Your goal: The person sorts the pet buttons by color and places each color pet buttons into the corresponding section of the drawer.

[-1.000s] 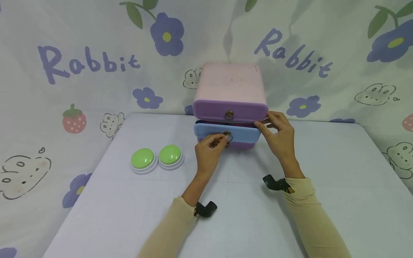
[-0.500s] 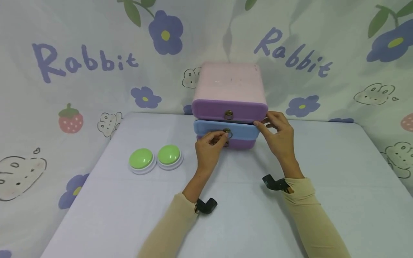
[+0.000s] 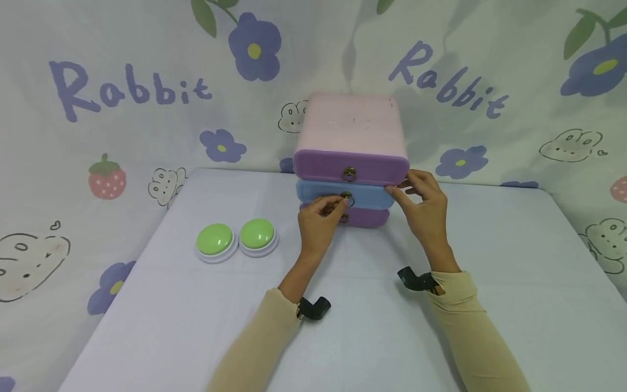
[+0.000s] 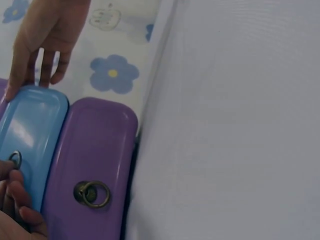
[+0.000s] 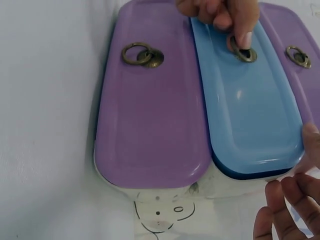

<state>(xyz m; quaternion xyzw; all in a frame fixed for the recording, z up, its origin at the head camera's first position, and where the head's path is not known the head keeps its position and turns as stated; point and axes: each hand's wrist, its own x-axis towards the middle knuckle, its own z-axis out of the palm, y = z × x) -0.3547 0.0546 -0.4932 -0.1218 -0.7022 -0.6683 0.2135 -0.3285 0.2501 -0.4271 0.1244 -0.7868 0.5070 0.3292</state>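
A small pink cabinet with three drawers stands at the back of the table. Its middle drawer has a blue front, between a purple top drawer and a purple bottom drawer. With thumb and fingertips, my left hand pinches the brass ring pull of the blue drawer. A narrow dark gap shows along that drawer's end in the right wrist view. My right hand rests its thumb at the blue drawer's right end, while its other fingers reach along the cabinet's side, loosely bent.
Two green push buttons on white bases lie side by side on the white table, left of the cabinet. Behind the cabinet hangs a printed cloth with flowers and rabbits. Each wrist carries a black camera.
The blue drawer has slid back into the cabinet, and the dark opening above its front has closed up. My left hand has moved forward with the ring. The right hand stays in place.
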